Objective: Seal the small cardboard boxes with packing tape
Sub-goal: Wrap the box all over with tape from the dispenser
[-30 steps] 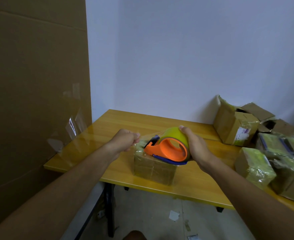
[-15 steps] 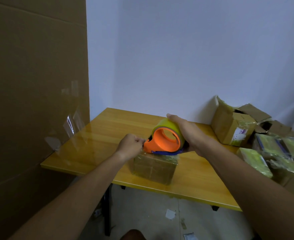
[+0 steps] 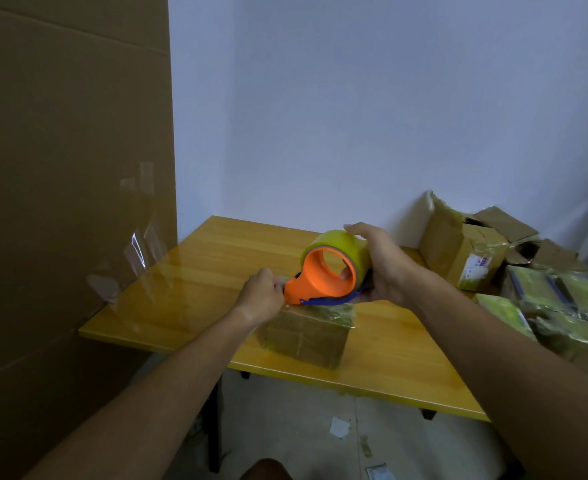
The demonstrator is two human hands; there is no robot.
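Since a second ago I have tipped the tape dispenser point(image 3: 330, 271) up and back, so its orange ring now faces me and only its nose touches the small cardboard box point(image 3: 306, 332). My right hand point(image 3: 380, 268) wraps the yellowish tape roll from behind, thumb over the top and a fingertip showing through the ring. My left hand point(image 3: 261, 299) is curled into a fist at the box's left top edge, right against the dispenser's nose; it seems to pinch the tape end, though I cannot see the strip clearly. The box sits near the front edge of the table point(image 3: 195, 271), its top glossy with wrinkled tape, and my left forearm hides its left corner. Right of the box, well apart, lies a heap of tape-wrapped boxes point(image 3: 562, 317), shiny and crumpled, and behind them an open carton point(image 3: 458, 251) with raised flaps and a white label leans near the wall. The tabletop is smooth, varnished yellow wood with a sheen. Left of the box a tall cardboard sheet point(image 3: 67, 168) stands upright with clear tape scraps stuck to it. The wall behind is plain pale blue, and paper scraps lie on the grey floor below.
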